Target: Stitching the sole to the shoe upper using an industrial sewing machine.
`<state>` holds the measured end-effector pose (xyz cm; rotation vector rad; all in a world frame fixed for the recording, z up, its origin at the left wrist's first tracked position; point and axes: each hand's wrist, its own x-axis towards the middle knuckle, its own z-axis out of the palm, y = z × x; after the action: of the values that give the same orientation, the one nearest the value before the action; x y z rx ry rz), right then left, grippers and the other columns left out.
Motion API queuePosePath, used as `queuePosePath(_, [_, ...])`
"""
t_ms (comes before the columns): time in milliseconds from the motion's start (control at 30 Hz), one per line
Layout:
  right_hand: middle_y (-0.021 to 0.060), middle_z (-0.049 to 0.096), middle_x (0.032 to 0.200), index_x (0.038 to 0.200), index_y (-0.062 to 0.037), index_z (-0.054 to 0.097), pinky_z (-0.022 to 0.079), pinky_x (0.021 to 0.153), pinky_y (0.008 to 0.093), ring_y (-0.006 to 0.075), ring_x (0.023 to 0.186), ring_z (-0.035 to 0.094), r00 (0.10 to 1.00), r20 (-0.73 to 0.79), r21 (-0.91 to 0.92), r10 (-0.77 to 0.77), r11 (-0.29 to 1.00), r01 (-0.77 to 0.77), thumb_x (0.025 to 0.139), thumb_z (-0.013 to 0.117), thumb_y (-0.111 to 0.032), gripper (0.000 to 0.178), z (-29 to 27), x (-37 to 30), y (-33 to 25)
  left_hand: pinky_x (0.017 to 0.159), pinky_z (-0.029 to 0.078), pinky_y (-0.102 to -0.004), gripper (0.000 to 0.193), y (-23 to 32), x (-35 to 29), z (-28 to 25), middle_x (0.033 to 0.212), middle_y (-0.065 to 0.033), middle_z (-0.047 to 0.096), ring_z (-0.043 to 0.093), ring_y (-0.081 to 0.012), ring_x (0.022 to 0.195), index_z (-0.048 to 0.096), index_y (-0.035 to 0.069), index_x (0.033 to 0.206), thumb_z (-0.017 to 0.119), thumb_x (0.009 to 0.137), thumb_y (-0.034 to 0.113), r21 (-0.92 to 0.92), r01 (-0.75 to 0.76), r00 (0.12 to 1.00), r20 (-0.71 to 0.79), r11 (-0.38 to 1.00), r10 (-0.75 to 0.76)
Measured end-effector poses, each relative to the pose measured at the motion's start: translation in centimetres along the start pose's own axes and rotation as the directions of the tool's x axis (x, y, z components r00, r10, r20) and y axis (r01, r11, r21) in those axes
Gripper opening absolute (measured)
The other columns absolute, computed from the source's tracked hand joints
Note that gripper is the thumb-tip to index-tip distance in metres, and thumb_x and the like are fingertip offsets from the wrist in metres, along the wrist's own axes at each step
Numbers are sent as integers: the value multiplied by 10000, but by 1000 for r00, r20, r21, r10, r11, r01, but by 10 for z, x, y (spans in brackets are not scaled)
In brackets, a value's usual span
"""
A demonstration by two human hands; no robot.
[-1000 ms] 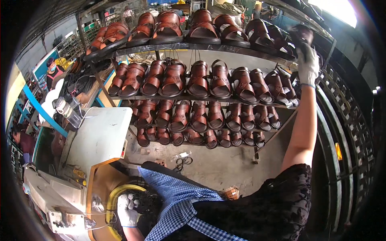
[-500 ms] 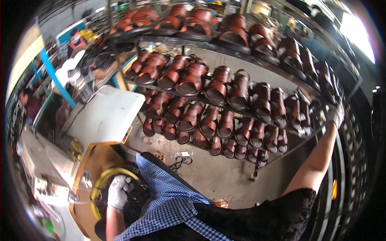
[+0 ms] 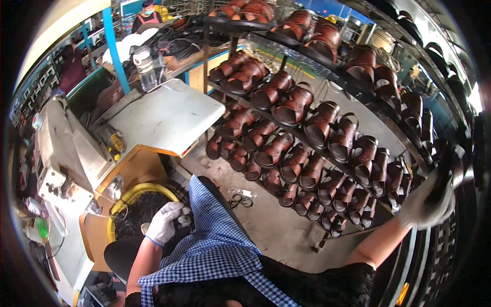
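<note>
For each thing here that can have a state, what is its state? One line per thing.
Left hand: gloved, resting at the rim of the yellow bin, fingers curled.
Right hand: gloved, stretched out to the right end of the rack, gripping a dark sandal.
Rack: shelves full of brown sandals.
Plastic bottle: upright, capped.
Yellow bin: holds dark pieces.

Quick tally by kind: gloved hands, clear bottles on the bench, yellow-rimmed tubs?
Gloved hands: 2 (left hand, right hand)
Clear plastic bottle: 1
Yellow-rimmed tub: 1
Total: 4
</note>
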<state>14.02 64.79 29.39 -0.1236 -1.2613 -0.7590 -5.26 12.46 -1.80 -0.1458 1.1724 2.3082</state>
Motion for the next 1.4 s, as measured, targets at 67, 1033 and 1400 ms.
queuePosePath(67, [125, 718, 878, 927, 60, 718, 579, 758, 323, 214, 859, 686, 857, 120, 351, 502, 786, -509, 834, 743, -30, 132, -30, -7, -94, 739, 512, -338, 272, -4, -2, 10, 1053, -142, 671, 597, -191, 783, 582, 0, 1176, 627, 915, 62, -84, -25, 1000, 4, 996, 25])
queuePosePath(1033, [167, 518, 1451, 1509, -54, 381, 452, 1095, 555, 381, 1307, 530, 165, 522, -799, -837, -548, -248, 634, 790, -97, 968, -57, -161, -568, 1138, 390, -397, 988, 86, -92, -102, 1518, -152, 461, 463, -233, 1373, 308, -18, 1539, 870, 733, 90, 21, -447, 881, 184, 894, 436])
queuePosePath(1400, [173, 437, 1519, 1548, -62, 313, 401, 1133, 526, 362, 1379, 460, 258, 492, -652, -832, -548, -524, 620, 786, -20, 1043, -75, -115, -561, 1139, 385, -474, 977, 71, -112, -147, 1499, -212, 466, 471, -334, 1372, 348, -51, 1499, 833, 697, 228, -9, -456, 890, -13, 890, 456])
